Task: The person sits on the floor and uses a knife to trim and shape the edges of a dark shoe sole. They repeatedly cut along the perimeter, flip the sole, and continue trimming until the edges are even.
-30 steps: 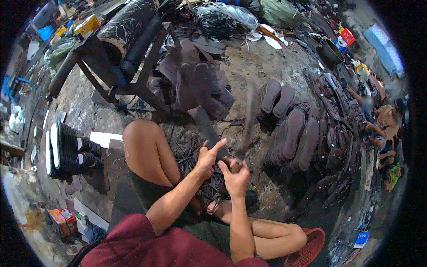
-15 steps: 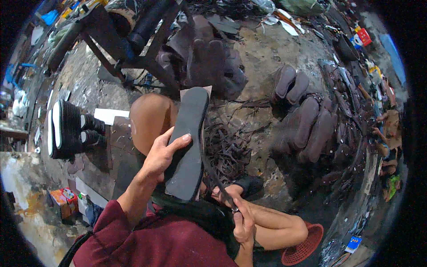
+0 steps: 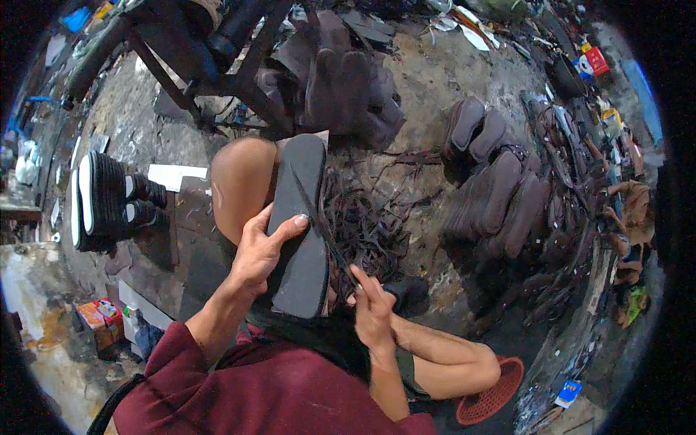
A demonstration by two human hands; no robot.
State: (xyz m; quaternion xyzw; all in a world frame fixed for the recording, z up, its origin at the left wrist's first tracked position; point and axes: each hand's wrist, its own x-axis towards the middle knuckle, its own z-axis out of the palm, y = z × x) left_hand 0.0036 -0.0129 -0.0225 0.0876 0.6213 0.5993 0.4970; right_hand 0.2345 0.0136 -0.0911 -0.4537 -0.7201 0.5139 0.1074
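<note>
My left hand (image 3: 259, 250) grips a grey shoe sole (image 3: 301, 181) at its left edge, thumb on top and fingers underneath. The sole stands lengthwise in front of me, with a sliver of pale sheet (image 3: 324, 138) showing behind its upper end. To the right of the sole, my right hand (image 3: 373, 308) is closed around the lower end of a long, thin, dark piece (image 3: 336, 250). This piece slants up across the sole's right edge onto its face; whether it is a blade or a strip, I cannot tell. Beyond it lies a heap of dark cut strips (image 3: 373, 225).
Stacked dark soles (image 3: 500, 192) stand on the floor at the right. Black soles with white ones (image 3: 90, 203) stand at the left. A dark metal frame (image 3: 217, 80) rises at the far left, beside more brown soles (image 3: 341, 87). A red woven seat (image 3: 493, 391) shows near my leg.
My right hand has moved up and left toward the sole, and the thin dark piece now crosses its face. The sole, still in my left hand, has shifted slightly left and tilts less.
</note>
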